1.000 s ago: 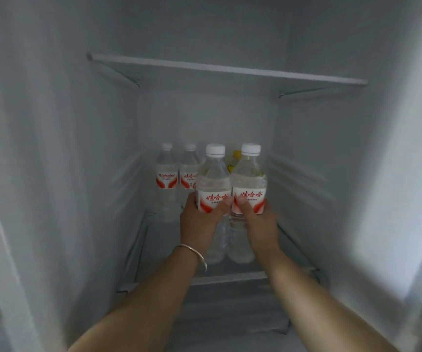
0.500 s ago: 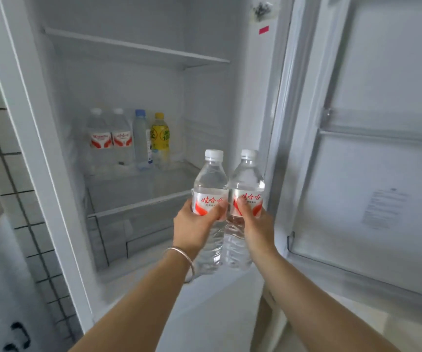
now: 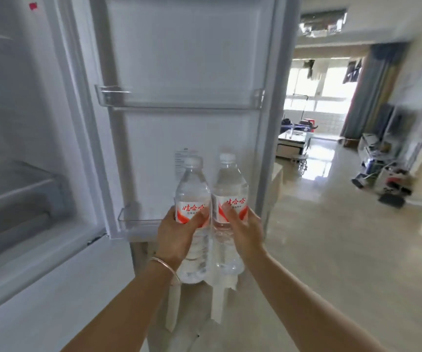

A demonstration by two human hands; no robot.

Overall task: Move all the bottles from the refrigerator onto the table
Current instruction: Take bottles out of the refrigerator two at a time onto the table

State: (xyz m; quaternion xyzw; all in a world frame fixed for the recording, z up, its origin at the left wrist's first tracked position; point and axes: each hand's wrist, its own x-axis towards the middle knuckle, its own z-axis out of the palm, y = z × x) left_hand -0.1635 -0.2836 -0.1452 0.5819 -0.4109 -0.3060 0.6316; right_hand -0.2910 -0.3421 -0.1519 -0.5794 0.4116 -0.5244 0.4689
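Two clear water bottles with white caps and red-and-white labels are held upright side by side in front of me. My left hand (image 3: 176, 235) grips the left water bottle (image 3: 192, 189) around its label. My right hand (image 3: 245, 232) grips the right water bottle (image 3: 230, 184) the same way. Both bottles are outside the refrigerator (image 3: 26, 148), whose open compartment lies at the left. The bottles still inside it are out of view, apart from a yellow sliver at the far left edge.
The open refrigerator door (image 3: 187, 72) with clear door shelves stands straight ahead behind the bottles. To the right a glossy tiled floor (image 3: 331, 250) leads to a bright room with a low table (image 3: 293, 143), curtains and clutter along the right wall.
Both hands have pulled the two bottles out of the refrigerator compartment, and my view has swung right, from the shelves to the open door and the room beyond.
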